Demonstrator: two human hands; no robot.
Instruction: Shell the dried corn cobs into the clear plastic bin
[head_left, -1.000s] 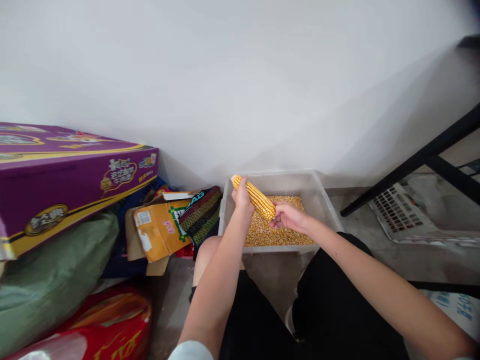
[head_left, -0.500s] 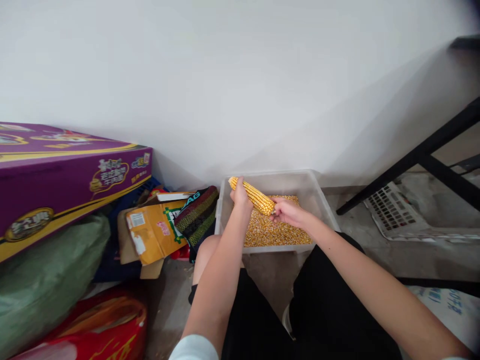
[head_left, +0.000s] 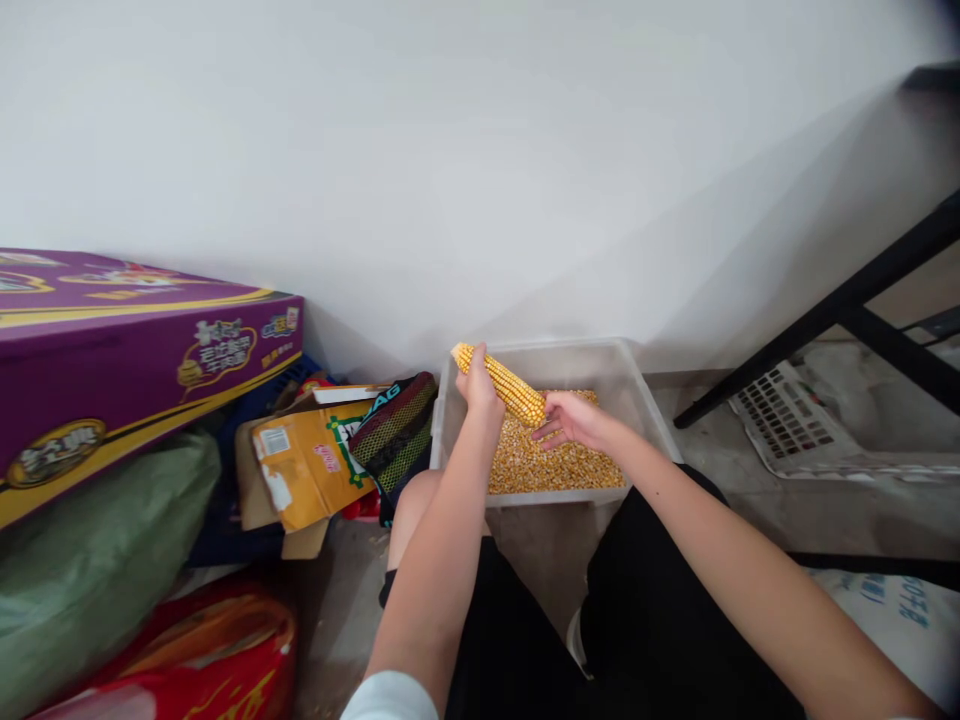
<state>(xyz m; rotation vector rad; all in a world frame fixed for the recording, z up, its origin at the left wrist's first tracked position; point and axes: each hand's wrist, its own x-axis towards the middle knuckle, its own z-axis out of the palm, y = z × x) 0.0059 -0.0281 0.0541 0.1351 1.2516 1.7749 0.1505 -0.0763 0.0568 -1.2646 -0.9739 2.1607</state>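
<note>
An ear of yellow corn [head_left: 514, 390] slants down to the right above a clear plastic bin [head_left: 652, 420]. Wrapped round its upper left part is my left hand [head_left: 481, 385]. At the lower right end of the ear, my right hand [head_left: 574, 420] has its fingers apart, with the thumb close to or touching the tip; I cannot tell which. Loose corn kernels [head_left: 555, 465] cover the bottom of the bin beneath both hands.
To the left are a purple carton [head_left: 150, 350], a torn yellow box [head_left: 311, 460], a mesh bag [head_left: 397, 440], a green sack [head_left: 97, 560] and a red bag [head_left: 225, 660]. On the right, a black metal leg [head_left: 787, 345] stands near a white plastic basket [head_left: 795, 425].
My right hand's fingers have opened from their pinch on the corn's lower end. The ear, in my left hand, has shifted slightly up and left.
</note>
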